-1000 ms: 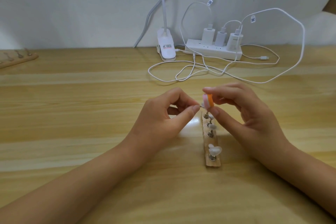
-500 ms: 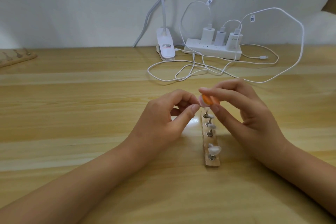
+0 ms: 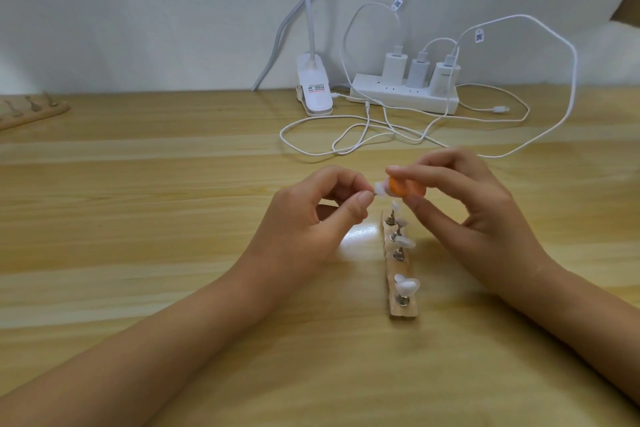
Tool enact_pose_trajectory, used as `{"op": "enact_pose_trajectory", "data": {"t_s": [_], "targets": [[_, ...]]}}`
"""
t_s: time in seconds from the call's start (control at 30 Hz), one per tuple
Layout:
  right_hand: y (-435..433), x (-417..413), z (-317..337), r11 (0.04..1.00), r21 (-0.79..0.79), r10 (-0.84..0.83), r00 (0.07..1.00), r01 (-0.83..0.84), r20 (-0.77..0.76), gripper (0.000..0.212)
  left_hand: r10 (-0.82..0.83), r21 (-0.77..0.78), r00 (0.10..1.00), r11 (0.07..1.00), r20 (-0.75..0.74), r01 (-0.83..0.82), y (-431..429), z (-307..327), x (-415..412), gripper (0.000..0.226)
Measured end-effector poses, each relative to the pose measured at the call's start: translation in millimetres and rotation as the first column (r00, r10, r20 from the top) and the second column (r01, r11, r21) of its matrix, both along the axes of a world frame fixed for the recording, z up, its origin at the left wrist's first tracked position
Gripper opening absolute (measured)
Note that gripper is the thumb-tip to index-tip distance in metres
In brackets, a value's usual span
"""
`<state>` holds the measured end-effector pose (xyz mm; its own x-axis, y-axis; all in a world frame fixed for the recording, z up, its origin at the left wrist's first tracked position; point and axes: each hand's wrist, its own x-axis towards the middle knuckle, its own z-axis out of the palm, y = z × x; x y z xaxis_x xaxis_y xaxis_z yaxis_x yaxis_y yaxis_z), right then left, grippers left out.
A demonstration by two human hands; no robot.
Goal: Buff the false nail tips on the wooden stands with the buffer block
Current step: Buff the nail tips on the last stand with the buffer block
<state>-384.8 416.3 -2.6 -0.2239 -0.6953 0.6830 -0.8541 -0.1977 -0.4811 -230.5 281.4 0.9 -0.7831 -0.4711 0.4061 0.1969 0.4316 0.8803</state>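
Your left hand (image 3: 311, 218) is raised just above the wooden table (image 3: 138, 218). Its thumb and forefinger are curled into a tight pinch on a single white false nail tip (image 3: 380, 189), which pokes out to the right past your thumbnail. Your right hand (image 3: 478, 215) grips the orange buffer block (image 3: 407, 188): the forefinger lies along its top, the thumb presses up from beneath, and the other fingers are bent loosely behind. The block's left end touches the held nail tip, and the two meet in the air just over the far end of the wooden stand (image 3: 403, 312).

That stand lies flat on the table between your wrists, running away from you. Metal pegs stand upright along it, carrying white nail tips (image 3: 407, 286). One large tip sits close to the near end, then there is a gap, then a tight cluster towards the far end, right below the block. The number of tips in that cluster is not clear.

A second wooden stand (image 3: 34, 114) with pegs lies at the far left edge of the table, well apart from your hands. At the back, against the wall (image 3: 138, 10), a white power strip (image 3: 405, 99) holds three chargers (image 3: 394, 66). A white clip lamp (image 3: 315, 94) sits just to its left. White cables (image 3: 346, 135) loop over the table between the strip and your hands.
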Motion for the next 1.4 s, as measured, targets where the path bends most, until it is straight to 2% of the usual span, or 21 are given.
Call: {"op": "enact_pose_trajectory", "data": {"t_s": [0.1,0.23,0.33,0.4,0.47,0.57,0.7,0.8,0.87,0.93,0.97,1.0,1.03,1.13,1.4], "targets": [[0.6,2.1,-0.1,0.997,-0.076,0.023,0.994,-0.014,0.110,0.031,-0.016,0.014,1.000,1.000,0.003,0.016,0.9,0.2,-0.2,0.007],[0.3,9.8,-0.7,0.994,-0.058,0.095,0.993,-0.091,0.073,0.028,-0.014,-0.008,1.000,1.000,0.009,0.014,1.1,0.3,-0.8,0.002],[1.6,11.6,0.2,0.994,-0.026,0.104,0.994,-0.103,0.015,0.026,-0.015,-0.018,1.000,1.000,0.000,0.015,2.3,0.9,-1.2,0.014],[1.9,10.6,1.3,0.997,-0.023,0.081,0.996,-0.080,0.047,0.025,-0.016,-0.019,1.000,1.000,0.013,0.017,1.7,0.4,-1.5,0.004],[1.9,11.3,2.4,0.997,-0.026,0.070,0.996,-0.068,0.062,0.024,-0.008,-0.032,1.000,0.999,0.016,0.008,1.3,-0.7,-1.4,0.005],[2.6,14.2,2.0,0.997,-0.012,0.078,0.995,-0.079,-0.063,0.024,-0.008,-0.038,1.000,0.999,0.018,0.009,0.9,-0.4,-0.6,0.004],[2.7,11.0,2.6,0.998,-0.023,0.055,0.998,-0.055,-0.007,0.025,-0.012,0.027,1.000,1.000,0.010,0.012,0.4,-0.3,-0.8,0.002],[1.9,12.4,0.8,0.997,-0.024,0.075,0.997,-0.075,-0.034,0.024,-0.022,0.028,1.000,0.999,-0.002,0.022,0.5,0.0,-0.7,0.004],[-0.2,7.0,0.3,0.999,0.002,0.047,0.995,-0.047,0.085,0.021,-0.035,0.030,0.999,0.999,-0.010,0.036,0.4,-0.2,-0.2,0.007],[-1.5,0.4,0.7,1.000,0.019,-0.004,0.950,-0.002,0.311,0.020,-0.067,0.011,0.998,0.998,-0.015,0.067,1.0,-0.5,0.5,0.012],[-1.5,-0.1,1.5,1.000,-0.009,0.002,0.911,0.003,0.412,0.019,-0.080,0.003,0.997,0.997,-0.013,0.080,1.9,-0.1,0.8,0.013],[-0.8,2.2,2.8,0.999,-0.053,0.027,0.894,-0.003,0.448,0.019,-0.085,-0.006,0.996,0.996,-0.015,0.085,2.5,-0.2,0.7,0.012],[0.1,5.7,3.6,0.996,-0.089,0.058,0.912,-0.023,0.407,0.021,-0.086,0.001,0.996,0.996,-0.018,0.086,2.7,0.2,0.3,0.012],[1.0,13.5,0.4,0.991,-0.080,0.120,0.985,-0.111,0.124,0.028,-0.072,0.007,0.997,0.997,-0.019,0.072,0.2,-0.5,-0.7,0.009],[-0.9,10.6,-2.2,0.992,-0.052,0.115,0.989,-0.111,0.089,0.026,-0.063,0.008,0.998,0.998,-0.007,0.063,-0.4,-0.3,-0.5,0.007]]}}
